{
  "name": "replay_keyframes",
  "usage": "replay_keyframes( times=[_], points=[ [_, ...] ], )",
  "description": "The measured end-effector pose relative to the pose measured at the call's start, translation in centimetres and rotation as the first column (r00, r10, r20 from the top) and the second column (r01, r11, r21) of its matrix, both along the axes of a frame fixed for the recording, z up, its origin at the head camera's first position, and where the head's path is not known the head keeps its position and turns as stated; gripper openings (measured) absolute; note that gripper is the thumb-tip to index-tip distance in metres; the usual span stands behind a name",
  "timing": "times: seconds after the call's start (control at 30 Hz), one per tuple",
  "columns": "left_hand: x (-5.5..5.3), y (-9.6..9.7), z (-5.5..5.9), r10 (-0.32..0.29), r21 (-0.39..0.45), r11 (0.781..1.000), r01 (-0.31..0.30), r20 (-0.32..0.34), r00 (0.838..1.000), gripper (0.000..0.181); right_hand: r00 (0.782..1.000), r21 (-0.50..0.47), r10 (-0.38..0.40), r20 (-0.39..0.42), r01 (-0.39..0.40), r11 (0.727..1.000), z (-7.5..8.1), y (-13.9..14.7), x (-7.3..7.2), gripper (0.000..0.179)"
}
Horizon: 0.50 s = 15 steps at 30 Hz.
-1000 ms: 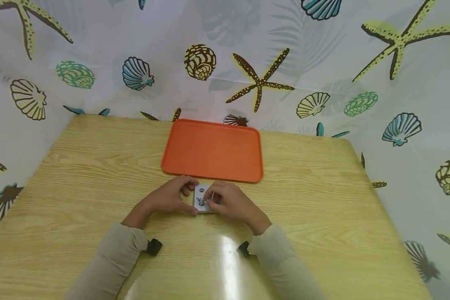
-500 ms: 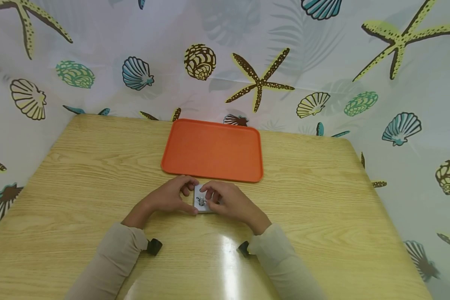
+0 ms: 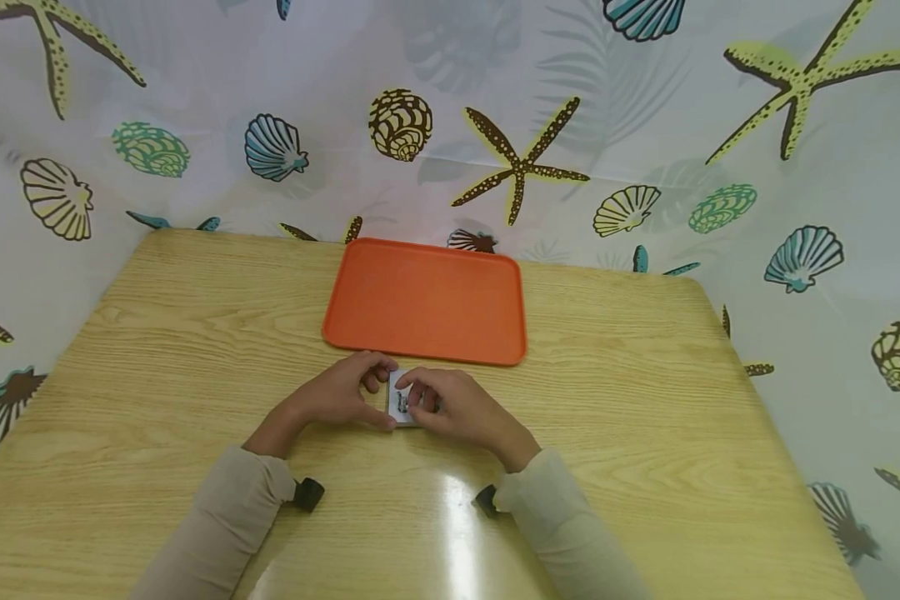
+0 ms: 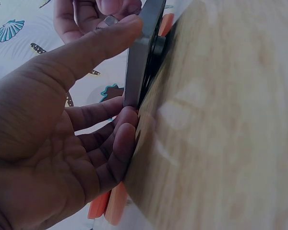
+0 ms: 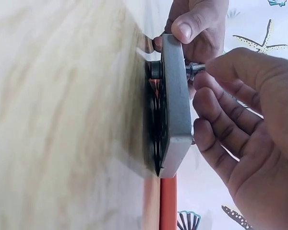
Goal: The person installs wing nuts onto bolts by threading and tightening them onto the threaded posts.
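A small grey metal plate [image 5: 176, 96] stands low over the table on dark round feet. From its upper face rises a silver threaded bolt [image 5: 196, 70] with what looks like a wing nut [image 3: 402, 403]. My left hand [image 3: 337, 392] grips the plate from the left, thumb at the near edge and fingers at the far edge. On the right side my right hand [image 3: 457, 404] bends over the plate, its thumb against the wing nut and the forefinger stretched past it. Part of the plate is hidden under this hand.
Just beyond the hands, an orange tray [image 3: 423, 358] lies on the wood-grain table [image 3: 615, 400]. A white cloth [image 3: 330, 75] printed with shells and starfish hangs behind and at both sides.
My right thumb and fingers have shifted around the wing nut, and its wings have turned. The forefinger has uncurled forward over the plate. The left hand stays on the plate.
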<state>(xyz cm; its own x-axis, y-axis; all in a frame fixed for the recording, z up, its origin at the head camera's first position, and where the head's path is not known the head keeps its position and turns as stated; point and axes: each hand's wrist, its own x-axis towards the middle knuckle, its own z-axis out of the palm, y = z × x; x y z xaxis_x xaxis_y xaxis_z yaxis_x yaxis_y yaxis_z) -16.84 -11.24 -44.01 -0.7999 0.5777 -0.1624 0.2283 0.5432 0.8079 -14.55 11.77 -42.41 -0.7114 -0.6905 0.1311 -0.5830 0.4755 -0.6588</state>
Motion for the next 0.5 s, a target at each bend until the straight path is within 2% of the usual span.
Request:
replay_keyframes(
  times=[0.2, 0.37, 0.5],
  points=[
    [-0.01, -0.07, -0.09, -0.003, 0.000, 1.000, 0.003, -0.003, 1.000, 0.078, 1.000, 0.036, -0.007, -0.026, 0.008, 0.999, 0.07, -0.02, 0.19, 0.029],
    [-0.05, -0.11, -0.18, -0.002, 0.004, 1.000, 0.002, 0.000, 1.000, 0.078, 0.998, 0.058, -0.034, -0.059, 0.038, 0.998, 0.23, 0.15, 0.27, 0.021],
    [-0.07, -0.12, -0.23, -0.004, 0.006, 1.000, 0.004, 0.008, 1.000, 0.078, 0.997, 0.059, -0.054, -0.053, 0.058, 0.997, 0.28, 0.34, 0.21, 0.016]
  ],
)
